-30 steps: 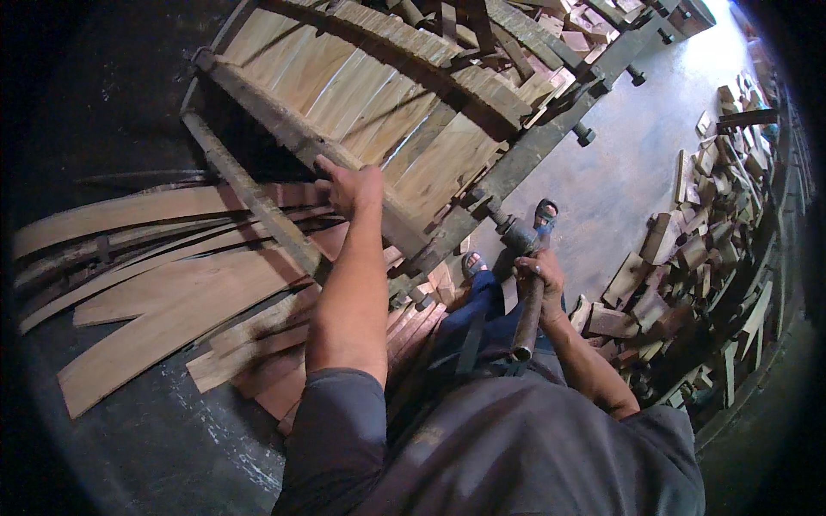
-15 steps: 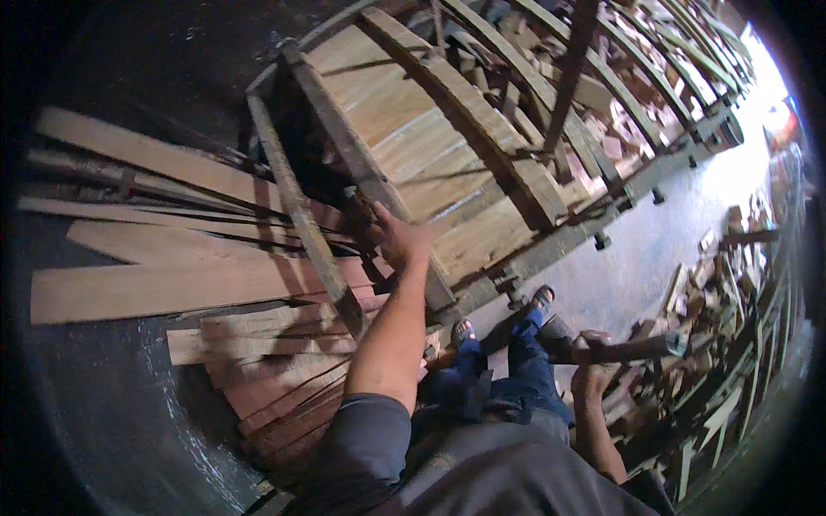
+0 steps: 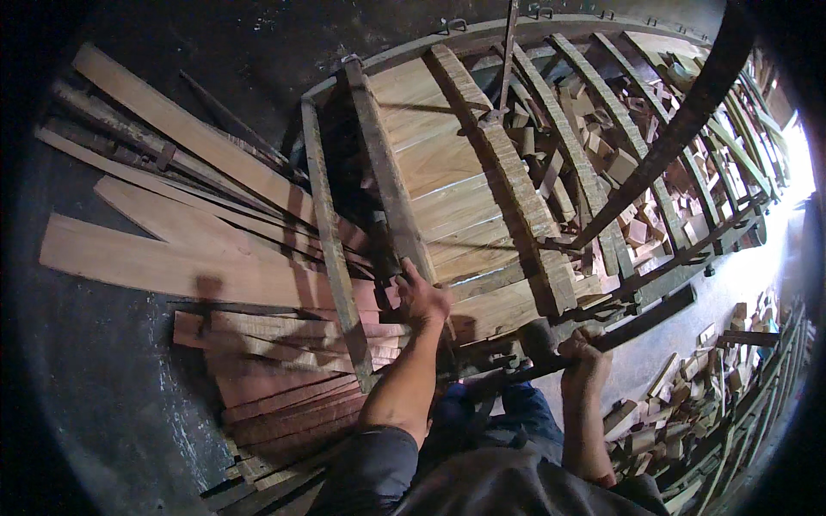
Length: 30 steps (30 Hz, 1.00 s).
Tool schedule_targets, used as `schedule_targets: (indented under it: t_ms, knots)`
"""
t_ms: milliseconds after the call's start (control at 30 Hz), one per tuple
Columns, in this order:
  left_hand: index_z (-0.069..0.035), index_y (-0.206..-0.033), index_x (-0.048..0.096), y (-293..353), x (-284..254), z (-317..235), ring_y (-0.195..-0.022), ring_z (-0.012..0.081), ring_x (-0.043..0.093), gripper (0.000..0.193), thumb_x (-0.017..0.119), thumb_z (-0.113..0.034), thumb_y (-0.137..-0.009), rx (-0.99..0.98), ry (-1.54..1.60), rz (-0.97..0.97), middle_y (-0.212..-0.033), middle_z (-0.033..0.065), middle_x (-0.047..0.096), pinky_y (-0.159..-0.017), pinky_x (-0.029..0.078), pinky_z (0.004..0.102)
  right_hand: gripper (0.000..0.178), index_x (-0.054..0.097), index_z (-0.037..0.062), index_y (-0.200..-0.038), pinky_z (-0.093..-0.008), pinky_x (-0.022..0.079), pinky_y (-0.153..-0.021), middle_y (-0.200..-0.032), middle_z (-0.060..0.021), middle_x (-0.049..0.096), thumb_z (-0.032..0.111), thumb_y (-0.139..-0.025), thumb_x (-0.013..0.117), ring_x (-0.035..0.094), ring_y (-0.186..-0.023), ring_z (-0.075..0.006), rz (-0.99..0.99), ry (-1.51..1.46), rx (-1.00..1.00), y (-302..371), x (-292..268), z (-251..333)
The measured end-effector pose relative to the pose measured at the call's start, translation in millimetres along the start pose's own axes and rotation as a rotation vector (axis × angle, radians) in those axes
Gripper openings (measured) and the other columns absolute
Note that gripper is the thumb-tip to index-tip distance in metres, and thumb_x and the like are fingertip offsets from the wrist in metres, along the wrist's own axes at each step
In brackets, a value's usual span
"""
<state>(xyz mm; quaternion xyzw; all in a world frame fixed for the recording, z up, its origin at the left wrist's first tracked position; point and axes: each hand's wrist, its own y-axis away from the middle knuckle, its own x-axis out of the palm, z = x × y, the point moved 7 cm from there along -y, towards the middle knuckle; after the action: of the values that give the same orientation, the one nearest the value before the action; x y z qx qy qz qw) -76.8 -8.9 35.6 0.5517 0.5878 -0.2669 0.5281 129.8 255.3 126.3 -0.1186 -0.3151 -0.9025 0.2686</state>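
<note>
My left hand (image 3: 423, 299) is closed beside the near end of a worn wooden beam (image 3: 387, 163). A dark piece (image 3: 385, 245) shows just beyond its fingers; what the grip holds is partly hidden. My right hand (image 3: 587, 357) wraps around a long dark bar-like tool (image 3: 650, 320), slanting up to the right along the rack's near edge. A dark blunt block (image 3: 538, 341) shows left of that hand. Ahead, pale boards (image 3: 460, 202) lie edge to edge as a panel between the beam and a second, thicker beam (image 3: 499, 163).
Long loose planks (image 3: 189, 267) spread out at the left, above a stack of shorter reddish boards (image 3: 284, 387). Offcuts (image 3: 594, 146) fill the slatted rack (image 3: 594, 189). A dark metal arm (image 3: 671, 138) crosses over it. More wood scraps (image 3: 662, 413) lie at the lower right.
My right hand has raised the dark tool toward the rack's near edge, tilting its far end upward. My left hand sits lower in view, nearer the beam's end. The whole view has shifted.
</note>
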Motion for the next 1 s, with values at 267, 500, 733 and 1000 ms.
schedule_targets:
  t_ms: [267, 500, 733, 1000]
  knots:
    - [-0.004, -0.153, 0.021, -3, -7, 2, -0.111, 0.0429, 0.055, 0.095, 0.069, -0.022, -0.073, 0.214, 0.038, -0.212, -0.124, 0.0254, 0.05, -0.092, 0.048, 0.0518, 0.03, 0.065, 0.0016, -0.109, -0.0263, 0.041, -0.052, -0.075, -0.0007, 0.058, 0.007, -0.081, 0.072, 0.053, -0.059, -0.0118, 0.582, 0.731, 0.074, -41, 129, 0]
    - [-0.018, -0.157, 0.017, -13, 20, 9, -0.134, 0.0519, 0.038, 0.1, 0.073, -0.018, -0.075, -0.012, 0.17, 0.001, -0.157, 0.0289, 0.023, -0.105, 0.042, 0.0541, 0.057, 0.051, -0.0007, -0.132, -0.0348, 0.051, -0.071, -0.094, -0.0132, 0.064, 0.019, -0.083, 0.072, 0.061, -0.081, -0.02, 0.539, 0.925, 0.157, -122, 148, -75]
    - [-0.006, -0.154, 0.024, -12, 31, 25, -0.134, 0.051, 0.037, 0.089, 0.066, -0.014, -0.076, 0.101, 0.274, -0.109, -0.147, 0.0334, 0.033, -0.109, 0.038, 0.0503, 0.055, 0.058, 0.0061, -0.129, -0.0501, 0.042, -0.102, -0.125, -0.0224, 0.058, 0.014, -0.077, 0.073, 0.05, -0.121, -0.0439, 0.538, 1.586, -0.699, -62, 85, -97]
    - [-0.007, -0.152, 0.025, 8, 9, 38, -0.134, 0.0486, 0.038, 0.087, 0.07, -0.012, -0.077, 0.229, 0.439, -0.038, -0.15, 0.0324, 0.029, -0.109, 0.037, 0.0522, 0.056, 0.057, 0.0034, -0.128, -0.0478, 0.042, -0.101, -0.123, -0.0222, 0.057, 0.025, -0.079, 0.073, 0.051, -0.116, -0.0417, 0.702, 1.654, -0.605, 26, 19, -138]
